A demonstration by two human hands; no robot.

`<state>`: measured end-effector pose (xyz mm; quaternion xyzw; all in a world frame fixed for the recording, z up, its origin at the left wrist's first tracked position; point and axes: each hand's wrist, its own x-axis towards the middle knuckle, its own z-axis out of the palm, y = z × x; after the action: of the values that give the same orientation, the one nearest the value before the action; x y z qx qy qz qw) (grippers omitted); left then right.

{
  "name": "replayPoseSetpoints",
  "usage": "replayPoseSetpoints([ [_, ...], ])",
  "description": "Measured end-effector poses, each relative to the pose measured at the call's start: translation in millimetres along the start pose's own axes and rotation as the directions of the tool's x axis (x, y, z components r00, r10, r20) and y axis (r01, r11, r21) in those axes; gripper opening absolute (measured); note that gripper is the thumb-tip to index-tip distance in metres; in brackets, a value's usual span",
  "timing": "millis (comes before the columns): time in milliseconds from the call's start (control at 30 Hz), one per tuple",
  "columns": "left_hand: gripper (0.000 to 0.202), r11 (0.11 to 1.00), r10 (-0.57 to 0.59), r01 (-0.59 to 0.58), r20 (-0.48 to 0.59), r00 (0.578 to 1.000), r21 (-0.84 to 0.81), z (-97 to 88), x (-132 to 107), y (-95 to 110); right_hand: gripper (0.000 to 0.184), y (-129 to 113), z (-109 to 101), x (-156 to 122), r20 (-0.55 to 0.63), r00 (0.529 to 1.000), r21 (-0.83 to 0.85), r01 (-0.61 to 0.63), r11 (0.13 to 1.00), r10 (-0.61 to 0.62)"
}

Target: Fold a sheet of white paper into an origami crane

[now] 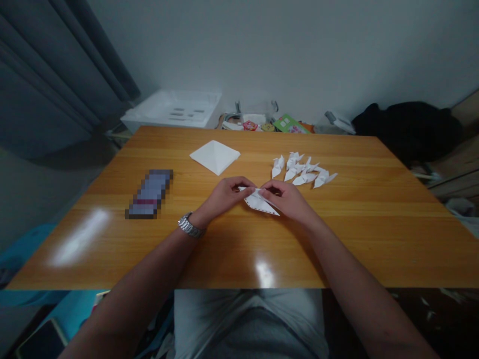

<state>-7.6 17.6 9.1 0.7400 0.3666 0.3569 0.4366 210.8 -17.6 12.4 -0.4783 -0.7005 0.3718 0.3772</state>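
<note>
Between my two hands is a partly folded piece of white paper (261,203), its point toward the lower right and a row of dark marks along one edge. My left hand (232,192), with a metal watch at the wrist, pinches its upper left part. On its upper right side, my right hand (286,197) grips the same paper with thumb and fingers. Just beyond my right hand sit several small folded paper cranes (299,169) in a loose group. A stack of white square paper (215,156) lies beyond my left hand, turned cornerwise.
The wooden table (355,239) carries a pixelated phone-like object (150,194) on the left. Behind its far edge stand a white plastic tray (175,109) and assorted small items, with a green packet (290,123) among them. Dark cloth (407,127) is heaped at the back right.
</note>
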Motion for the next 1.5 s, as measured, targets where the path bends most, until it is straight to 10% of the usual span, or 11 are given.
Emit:
replayPoseSetpoints([
  [1500,0.027,1.000,-0.002,0.002,-0.139,0.990,0.002,-2.3,0,6,0.027,4,-5,3,-0.069,0.997,0.027,-0.025,0.999,0.026],
])
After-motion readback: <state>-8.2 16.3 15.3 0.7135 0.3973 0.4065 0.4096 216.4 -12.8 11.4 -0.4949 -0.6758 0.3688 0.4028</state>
